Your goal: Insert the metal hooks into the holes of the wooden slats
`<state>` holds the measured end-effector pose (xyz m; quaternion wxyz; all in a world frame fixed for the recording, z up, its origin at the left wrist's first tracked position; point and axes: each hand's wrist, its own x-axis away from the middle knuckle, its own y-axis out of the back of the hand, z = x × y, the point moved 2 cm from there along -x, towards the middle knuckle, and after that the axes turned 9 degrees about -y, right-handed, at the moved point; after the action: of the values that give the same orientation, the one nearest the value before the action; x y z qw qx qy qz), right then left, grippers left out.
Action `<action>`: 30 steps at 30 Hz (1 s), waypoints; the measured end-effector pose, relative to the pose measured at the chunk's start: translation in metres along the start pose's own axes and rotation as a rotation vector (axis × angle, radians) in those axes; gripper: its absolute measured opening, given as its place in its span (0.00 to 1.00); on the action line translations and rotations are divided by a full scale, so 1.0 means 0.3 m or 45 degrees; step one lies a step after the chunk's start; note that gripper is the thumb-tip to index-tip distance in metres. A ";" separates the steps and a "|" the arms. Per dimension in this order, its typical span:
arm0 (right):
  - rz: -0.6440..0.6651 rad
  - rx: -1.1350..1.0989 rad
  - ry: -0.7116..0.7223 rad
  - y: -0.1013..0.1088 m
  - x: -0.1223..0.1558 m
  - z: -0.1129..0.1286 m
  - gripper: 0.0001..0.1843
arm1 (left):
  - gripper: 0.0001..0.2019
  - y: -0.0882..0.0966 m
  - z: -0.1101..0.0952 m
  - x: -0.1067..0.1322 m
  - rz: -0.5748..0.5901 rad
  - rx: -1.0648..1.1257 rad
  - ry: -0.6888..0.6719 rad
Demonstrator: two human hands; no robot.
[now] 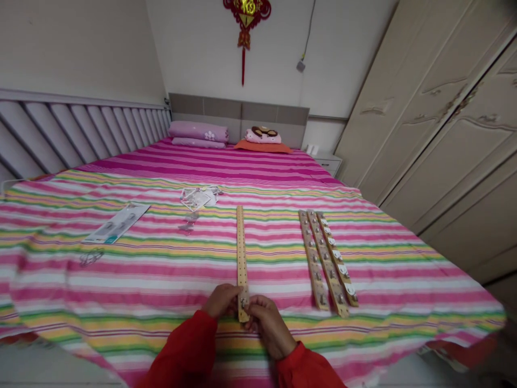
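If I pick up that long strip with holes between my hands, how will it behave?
The perforated strip will probably lift as one stiff piece, since it lies straight along its length. Being slim and dotted with holes, it may feel light for its size. It looks flat, so rolling seems unlikely.

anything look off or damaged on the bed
No damage I can make out. One mismatch: the rightmost strip carries white tabs, but the two strips just left of it show none.
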<state>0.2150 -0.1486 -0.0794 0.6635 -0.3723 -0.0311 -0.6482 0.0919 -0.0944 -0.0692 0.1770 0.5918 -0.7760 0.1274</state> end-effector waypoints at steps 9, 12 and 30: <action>0.002 0.033 0.020 -0.005 -0.021 -0.019 0.10 | 0.21 -0.011 -0.014 -0.022 -0.030 -0.282 -0.135; -0.015 0.037 0.034 -0.013 -0.027 -0.020 0.11 | 0.21 -0.015 -0.016 -0.023 -0.073 -0.295 -0.186; -0.037 -0.015 0.106 -0.001 -0.080 -0.093 0.22 | 0.28 0.085 -0.067 -0.030 0.103 -0.352 -0.054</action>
<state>0.1986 -0.1433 -0.1120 0.6526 -0.3486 -0.0051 -0.6727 0.0720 -0.0716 -0.0544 0.2350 0.5324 -0.8131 0.0138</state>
